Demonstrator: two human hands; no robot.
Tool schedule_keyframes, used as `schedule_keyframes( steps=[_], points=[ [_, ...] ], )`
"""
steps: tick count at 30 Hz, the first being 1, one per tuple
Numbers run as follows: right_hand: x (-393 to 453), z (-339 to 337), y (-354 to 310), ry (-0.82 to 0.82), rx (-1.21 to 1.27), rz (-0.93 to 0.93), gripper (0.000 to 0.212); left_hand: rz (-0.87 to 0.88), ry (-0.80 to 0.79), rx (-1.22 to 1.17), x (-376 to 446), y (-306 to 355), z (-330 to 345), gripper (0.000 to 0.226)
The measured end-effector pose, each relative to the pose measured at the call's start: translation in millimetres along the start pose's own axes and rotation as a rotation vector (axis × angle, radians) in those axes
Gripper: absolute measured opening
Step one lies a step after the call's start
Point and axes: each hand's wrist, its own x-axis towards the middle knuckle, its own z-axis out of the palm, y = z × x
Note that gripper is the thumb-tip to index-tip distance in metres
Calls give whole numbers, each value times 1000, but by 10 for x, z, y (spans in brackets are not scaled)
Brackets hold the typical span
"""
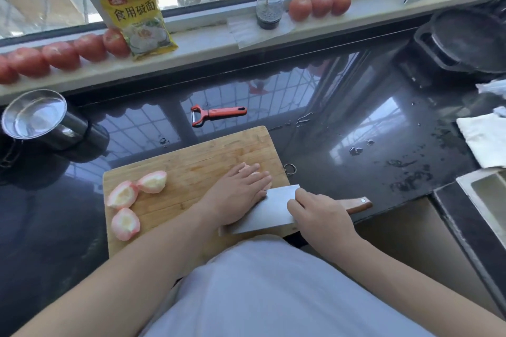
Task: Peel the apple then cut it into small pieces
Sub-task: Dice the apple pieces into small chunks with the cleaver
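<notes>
- Apple piece (247, 168) sits mid-frame on the board (191, 161), under my left hand (236, 194), fingers straight and together, pressing it.
- Right hand (317, 213) grips the cleaver (265, 212).
- Three peeled quarters (123, 194) lie at the board's left.
- Peeler (216, 115) rests on the worktop (356, 123) above.

One head-worn wide-angle view — looking forward and down, close over the cutting board (191, 161) toward the window.
</notes>
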Motion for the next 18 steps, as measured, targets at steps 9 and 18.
schedule_keyframes(
  steps=[9,18],
  points=[
    [-160,-65,54,-72,76,70,33,-229,267,20,-12,-54,-149,59],
    [-305,-161,173,-12,135,51,30,-43,181,297,-35,-147,-216,66]
  ],
)
